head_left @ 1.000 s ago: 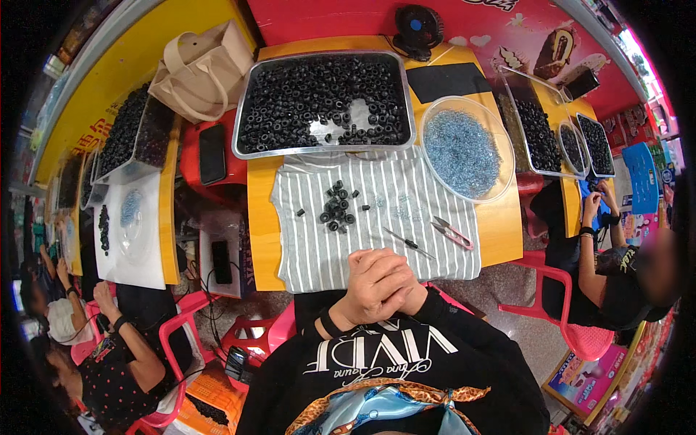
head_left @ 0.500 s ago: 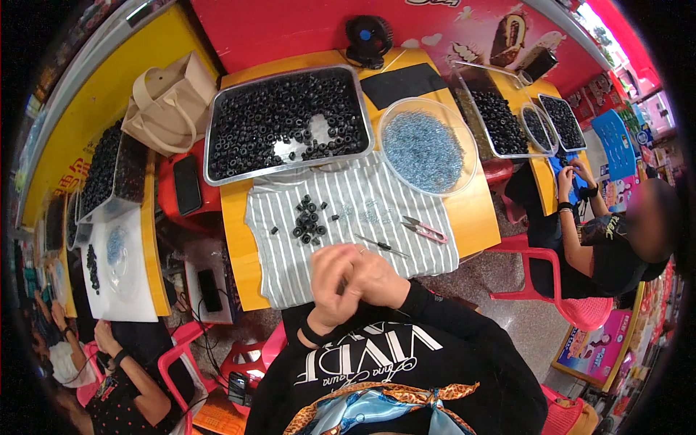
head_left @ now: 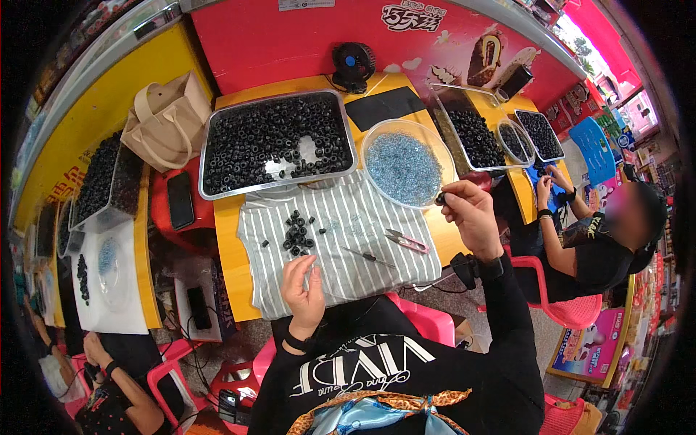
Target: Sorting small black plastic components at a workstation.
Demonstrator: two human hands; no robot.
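My right hand (head_left: 471, 217) is raised to the right of the clear round tub, pinching a small black ring-shaped part (head_left: 440, 199) between fingertips. Tiny clear-blue pieces (head_left: 403, 161) fill that tub. My left hand (head_left: 303, 293) hangs at the near edge of the grey striped cloth (head_left: 279, 274), fingers extended and apart, with nothing visible in it. On the cloth just beyond it lies a loose pile of black ring-shaped parts (head_left: 298, 235). Pink-handled thread snips (head_left: 407, 241) and a thin pointed tool with a dark handle (head_left: 370, 257) rest to the right of the pile.
A large metal tray (head_left: 205, 190) of black parts stands at the back, beside a dark mat (head_left: 384, 106) and a small fan (head_left: 354, 65). Left are a beige bag (head_left: 165, 123) and a phone (head_left: 180, 200) on a red stool. Co-workers sit at tables on both sides.
My hands were together above the cloth's near edge; they have parted. The right has swung out right and up with a black part showing in its fingers. The whole view has shifted slightly.
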